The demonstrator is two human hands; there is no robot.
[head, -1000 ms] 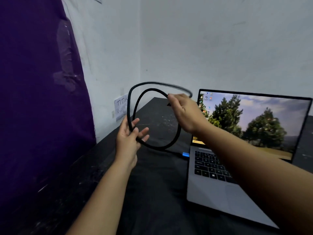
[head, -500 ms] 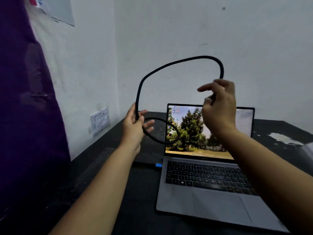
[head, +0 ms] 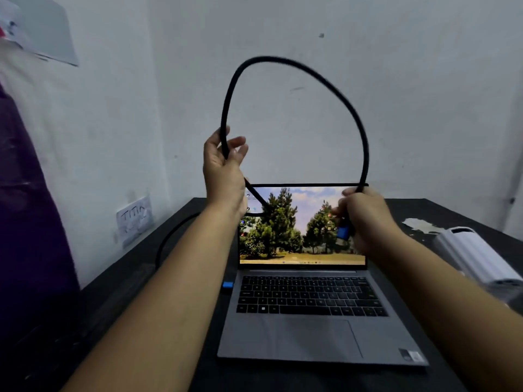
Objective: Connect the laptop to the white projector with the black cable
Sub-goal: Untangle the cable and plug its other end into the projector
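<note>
An open grey laptop [head: 311, 329] sits on the black table, its screen showing trees. The black cable [head: 334, 89] arcs high in a wide loop between my hands. My left hand [head: 223, 171] is raised above the screen's left corner, fingers loosely curled around the cable. My right hand [head: 365, 219] grips the cable's free end in front of the screen's right side, its blue-tipped plug [head: 343, 231] pointing down. The cable's other blue plug [head: 227, 284] sits at the laptop's left edge. The white projector [head: 475, 256] lies on the table at the right.
The black table [head: 135, 278] meets white walls at the back and left. A white wall socket with handwriting [head: 135, 220] is at the left. Purple cloth [head: 31, 222] hangs at far left. A white patch [head: 418, 223] marks the table behind the projector.
The view swung right, bringing the projector into sight. My left hand rose with the cable, the loop widened, and my right hand came down in front of the screen holding the plug end.
</note>
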